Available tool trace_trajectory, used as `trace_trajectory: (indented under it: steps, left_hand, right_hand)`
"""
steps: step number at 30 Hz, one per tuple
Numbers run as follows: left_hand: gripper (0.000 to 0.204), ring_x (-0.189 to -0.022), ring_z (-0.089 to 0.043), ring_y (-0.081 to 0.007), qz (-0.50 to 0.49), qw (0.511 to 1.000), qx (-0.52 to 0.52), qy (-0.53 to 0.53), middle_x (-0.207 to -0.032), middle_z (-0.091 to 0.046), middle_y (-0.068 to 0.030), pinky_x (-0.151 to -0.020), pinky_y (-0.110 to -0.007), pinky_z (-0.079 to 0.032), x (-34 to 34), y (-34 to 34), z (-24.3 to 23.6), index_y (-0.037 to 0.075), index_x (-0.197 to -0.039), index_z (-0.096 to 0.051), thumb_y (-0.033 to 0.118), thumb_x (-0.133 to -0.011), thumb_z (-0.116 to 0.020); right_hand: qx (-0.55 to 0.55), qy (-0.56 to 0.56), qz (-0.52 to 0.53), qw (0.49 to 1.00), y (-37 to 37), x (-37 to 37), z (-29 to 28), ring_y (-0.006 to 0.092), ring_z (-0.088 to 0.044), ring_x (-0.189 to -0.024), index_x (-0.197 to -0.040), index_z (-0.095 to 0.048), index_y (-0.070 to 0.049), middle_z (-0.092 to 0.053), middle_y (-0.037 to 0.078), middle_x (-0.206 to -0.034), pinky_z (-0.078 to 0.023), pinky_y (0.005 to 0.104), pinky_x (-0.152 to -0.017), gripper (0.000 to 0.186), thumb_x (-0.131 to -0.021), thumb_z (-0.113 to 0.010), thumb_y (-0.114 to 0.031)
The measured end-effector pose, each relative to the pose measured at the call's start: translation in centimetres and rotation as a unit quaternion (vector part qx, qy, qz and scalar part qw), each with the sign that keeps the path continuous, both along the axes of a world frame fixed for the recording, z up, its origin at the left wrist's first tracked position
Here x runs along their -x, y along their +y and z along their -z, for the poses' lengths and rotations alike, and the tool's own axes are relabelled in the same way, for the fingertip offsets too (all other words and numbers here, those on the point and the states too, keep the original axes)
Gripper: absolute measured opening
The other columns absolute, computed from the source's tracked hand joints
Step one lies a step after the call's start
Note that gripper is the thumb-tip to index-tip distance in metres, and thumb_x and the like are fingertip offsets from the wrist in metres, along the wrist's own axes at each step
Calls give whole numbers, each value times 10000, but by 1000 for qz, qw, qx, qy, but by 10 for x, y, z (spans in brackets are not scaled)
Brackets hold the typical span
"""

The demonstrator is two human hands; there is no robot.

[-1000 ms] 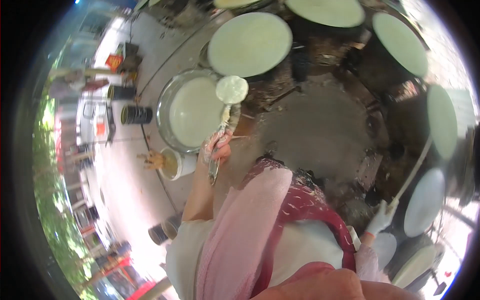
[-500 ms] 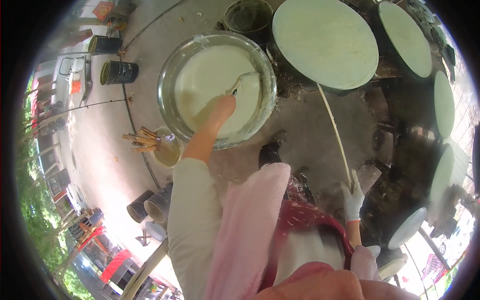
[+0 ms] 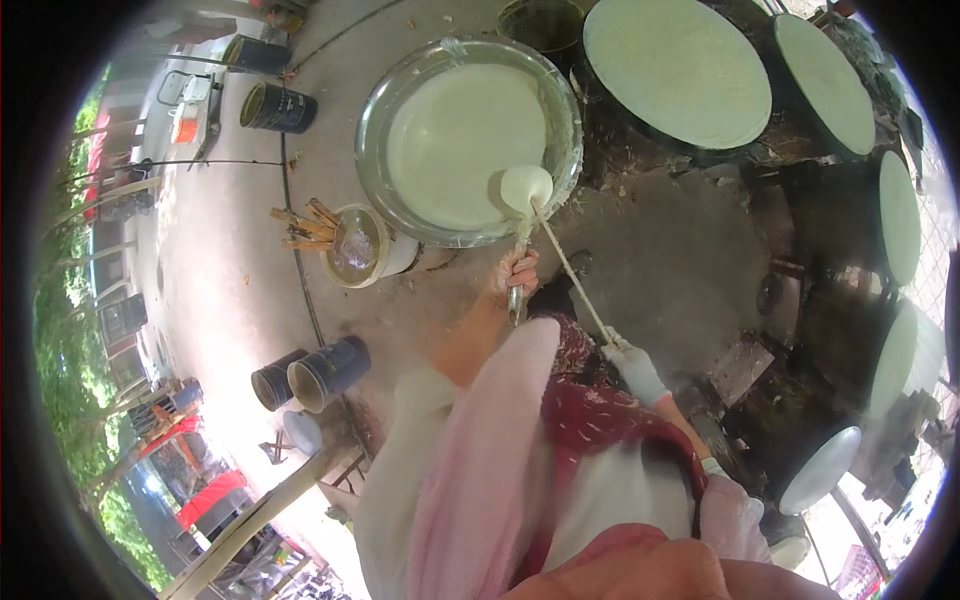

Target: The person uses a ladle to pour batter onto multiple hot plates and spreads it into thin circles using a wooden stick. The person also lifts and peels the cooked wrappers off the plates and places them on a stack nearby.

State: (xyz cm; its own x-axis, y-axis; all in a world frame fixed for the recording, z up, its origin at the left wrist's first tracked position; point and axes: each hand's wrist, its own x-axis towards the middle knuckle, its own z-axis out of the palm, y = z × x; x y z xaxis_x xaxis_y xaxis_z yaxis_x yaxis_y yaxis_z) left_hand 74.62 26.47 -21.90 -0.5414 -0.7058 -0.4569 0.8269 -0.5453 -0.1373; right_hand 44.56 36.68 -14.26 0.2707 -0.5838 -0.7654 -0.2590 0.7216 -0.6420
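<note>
My left hand (image 3: 516, 274), bare, is closed round the handle of a ladle (image 3: 527, 190). The ladle's bowl is full of pale batter and hangs over the near right rim of a wide metal basin (image 3: 368, 150). More batter (image 3: 465, 130) fills much of that basin. My right hand (image 3: 634, 364), in a white glove, grips the lower end of a long thin stick (image 3: 575, 278). The stick's far tip meets the ladle's bowl in the picture; whether they touch, I cannot tell.
Round griddles covered with pale batter, one large griddle (image 3: 680, 70) nearest, curve along the right side. Left of the basin stands a white bucket (image 3: 400, 254) with several wooden handles (image 3: 312, 228). Dark buckets (image 3: 330, 374) stand on the concrete floor; a wooden pole (image 3: 255, 520) crosses the lower left.
The ladle has come up from the batter, full, toward my body. My right hand has moved left with the stick, whose tip has swung from the large griddle to the ladle.
</note>
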Motion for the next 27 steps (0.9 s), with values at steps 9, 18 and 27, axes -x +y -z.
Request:
trace_trajectory:
  steps: [9,18,27]
  left_hand:
    - [307,-352,-369,-48,-35,979,200,7,-623,-385,41,-471,-214,-327,-14,5,-213,-95,-1112,-450,187,-995,-410]
    - [277,-348,-332,-57,-37,976,165,-135,-565,-365,45,-421,-239,-295,-37,-123,-287,-31,-1020,-528,228,-986,-436]
    - [322,-357,-317,-62,199,709,411,-537,-556,-349,27,-328,-217,-206,86,-145,-325,4,-910,-536,315,-965,-473]
  right_hand:
    - [148,29,-28,988,16,20,-85,64,-495,-1102,-1376,-403,-1,-520,108,-1329,-381,202,-930,542,-881,-583,-130]
    - [351,100,302,881,17,68,-60,82,-482,-1175,-1373,-419,-12,-467,64,-1399,-393,243,-971,547,-854,-590,-15]
    - [275,167,523,790,28,126,-43,83,-509,-1097,-1349,-452,5,-542,57,-1298,-385,217,-945,500,-874,-596,-55]
